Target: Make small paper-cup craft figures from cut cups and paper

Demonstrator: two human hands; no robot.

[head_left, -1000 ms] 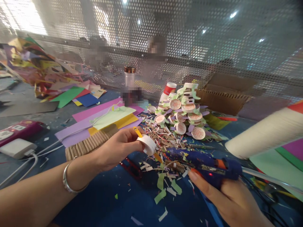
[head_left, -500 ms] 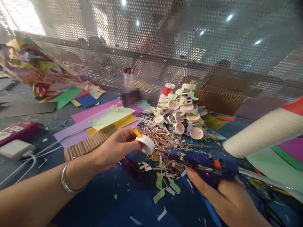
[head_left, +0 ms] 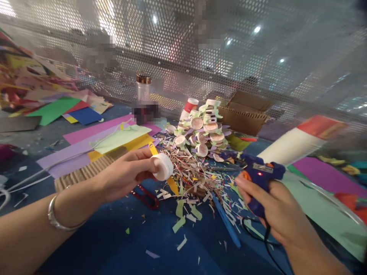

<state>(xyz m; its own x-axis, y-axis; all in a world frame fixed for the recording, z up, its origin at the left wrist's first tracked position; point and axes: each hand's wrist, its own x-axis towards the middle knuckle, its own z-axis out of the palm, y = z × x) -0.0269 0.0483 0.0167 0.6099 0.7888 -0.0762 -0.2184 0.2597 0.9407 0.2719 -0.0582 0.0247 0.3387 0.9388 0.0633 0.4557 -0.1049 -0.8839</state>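
Observation:
Between the thumb and fingers of my left hand (head_left: 126, 170) is a small white paper cup base (head_left: 163, 167), with a yellow paper strip (head_left: 172, 186) sticking out on two sides. My right hand (head_left: 272, 206) grips a blue glue gun (head_left: 259, 175); its red light is lit and its nozzle points left, apart from the cup base. Behind the nozzle rises a pile of similar white discs (head_left: 202, 131) with orange drawings and green and purple paper tabs. Paper scraps (head_left: 189, 168) lie heaped below the pile.
A blue pen (head_left: 226, 221) and red-handled scissors (head_left: 146, 197) lie close to my hands. Coloured paper sheets (head_left: 69, 149) and corrugated card (head_left: 86, 170) cover the left. A stack of paper cups (head_left: 295, 143), a cardboard box (head_left: 243, 114) and a bottle (head_left: 142, 89) stand farther back.
My right hand has drawn the glue gun away from the cup base, tilting it more upright. My left hand has turned the cup base to face right. The view has shifted right.

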